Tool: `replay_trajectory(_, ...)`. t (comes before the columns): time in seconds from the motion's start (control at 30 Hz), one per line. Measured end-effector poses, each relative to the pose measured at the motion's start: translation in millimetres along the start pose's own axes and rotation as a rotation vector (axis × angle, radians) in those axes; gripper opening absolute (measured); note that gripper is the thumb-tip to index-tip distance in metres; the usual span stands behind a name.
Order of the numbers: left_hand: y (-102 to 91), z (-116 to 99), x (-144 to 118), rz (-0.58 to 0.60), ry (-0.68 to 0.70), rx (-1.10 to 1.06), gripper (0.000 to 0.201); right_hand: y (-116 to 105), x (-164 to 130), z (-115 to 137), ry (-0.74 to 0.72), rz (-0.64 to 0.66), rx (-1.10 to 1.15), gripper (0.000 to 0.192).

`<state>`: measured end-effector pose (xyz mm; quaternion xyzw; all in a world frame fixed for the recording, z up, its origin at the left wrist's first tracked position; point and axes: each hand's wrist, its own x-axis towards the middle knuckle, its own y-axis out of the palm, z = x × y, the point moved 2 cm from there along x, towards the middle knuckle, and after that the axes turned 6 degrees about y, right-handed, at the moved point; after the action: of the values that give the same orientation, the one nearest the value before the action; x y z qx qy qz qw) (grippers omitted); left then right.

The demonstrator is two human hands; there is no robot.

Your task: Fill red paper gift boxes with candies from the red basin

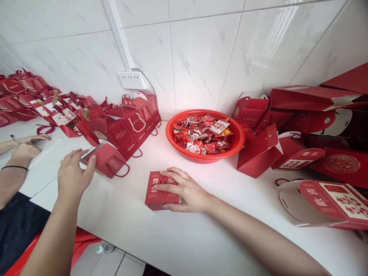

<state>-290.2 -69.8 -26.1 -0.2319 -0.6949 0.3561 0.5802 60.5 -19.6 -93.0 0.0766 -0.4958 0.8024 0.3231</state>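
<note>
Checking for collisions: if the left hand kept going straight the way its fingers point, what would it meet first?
Probably the red paper gift box with cord handles; the left hand already has fingertips at its open top edge. Contact is unclear.

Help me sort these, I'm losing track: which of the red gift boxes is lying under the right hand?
The small flat red box at the counter's front, alone before the red basket. The right hand rests on it; the other boxes stand along the wall.
</note>
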Motion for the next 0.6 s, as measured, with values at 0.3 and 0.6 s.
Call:
replay_trajectory(0.3,23.7,19,17,0.206,-0.044,-0.002,0.035,2,-1,-1,0.012,-0.016,0.019,0.056)
replay_trajectory(0.6,26.4,-12,20,0.229,-0.069,-0.126,0.065,2,-1,-2,0.019,-0.014,0.045,0.056)
